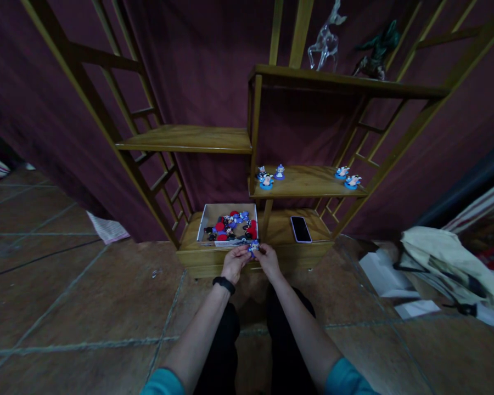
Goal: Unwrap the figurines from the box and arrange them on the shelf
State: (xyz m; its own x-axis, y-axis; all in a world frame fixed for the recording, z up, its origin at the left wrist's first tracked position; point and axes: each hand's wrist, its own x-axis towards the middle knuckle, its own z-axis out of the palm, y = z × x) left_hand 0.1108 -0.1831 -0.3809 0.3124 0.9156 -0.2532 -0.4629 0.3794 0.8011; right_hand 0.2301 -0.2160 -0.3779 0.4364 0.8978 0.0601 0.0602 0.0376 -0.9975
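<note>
A small purple-and-white toy figurine (253,248) is held between my two hands, just in front of the box's near right corner. My left hand (235,262) has its fingers closed on the figurine's left side. My right hand (268,260) pinches it from the right. Behind them, an open cardboard box (201,225) on the lowest shelf contains several red, black and purple figurines (230,220). On the shelf above stand a purple figurine (279,171), a blue-based figurine (266,181) with a dark one partly behind it, and two blue-based figurines (353,181) at the right end.
A phone (300,229) lies on the lowest shelf, right of the box. The wooden shelf unit (185,137) has a higher ledge with a clear deer statue (324,41) and a dark green statue (379,50). A pale bag (448,263) and white packaging lie on the floor at right.
</note>
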